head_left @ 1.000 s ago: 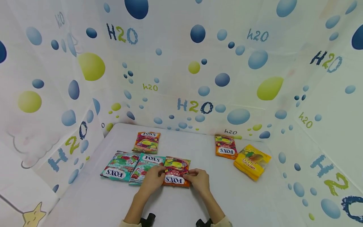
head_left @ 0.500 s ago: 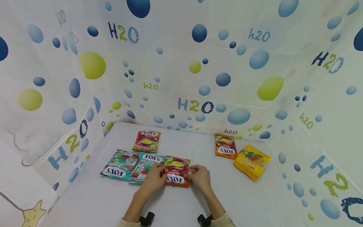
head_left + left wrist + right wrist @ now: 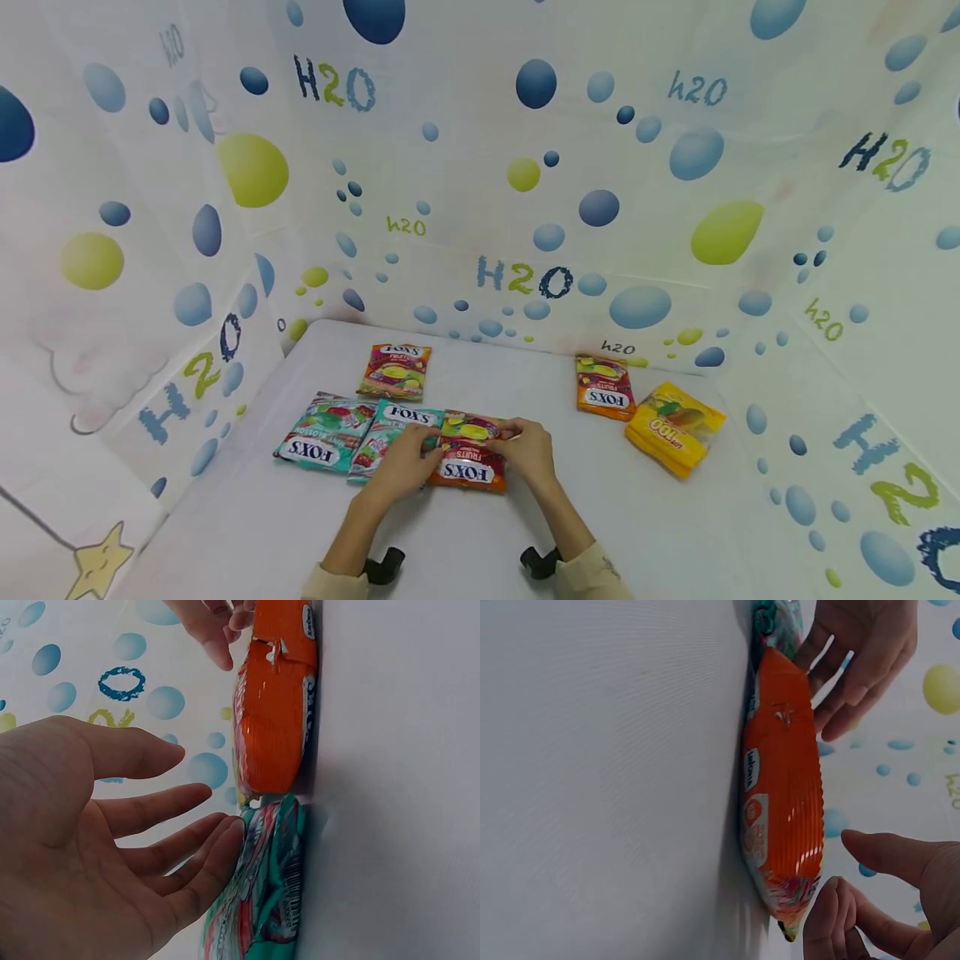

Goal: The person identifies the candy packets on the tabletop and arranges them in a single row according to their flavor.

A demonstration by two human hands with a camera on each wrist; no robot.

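Note:
A red-orange Fox's fruit candy bag (image 3: 468,473) lies flat between both hands. My left hand (image 3: 403,462) hovers over its left edge and the neighbouring teal Fox's mint candy bag (image 3: 384,437), hiding part of that one. In the left wrist view, its relaxed fingers touch or almost touch the teal bag (image 3: 262,892), thumb apart. My right hand (image 3: 528,454) is at the red-orange bag's right edge. The right wrist view shows its thumb and bent fingers spread apart, fingertips beside the bag's end (image 3: 784,787); whether they touch it I cannot tell.
Another teal mint bag (image 3: 326,429) lies at the left of the row. Behind it is a fruit candy bag (image 3: 396,372). Farther right lie one more fruit bag (image 3: 604,387) and a yellow candy bag (image 3: 675,429). Bubble-printed walls surround the white table (image 3: 450,542).
My right hand has shifted forward along the red-orange bag's right edge. The left hand has moved slightly forward. The bags look almost unmoved; the head view has shifted a little.

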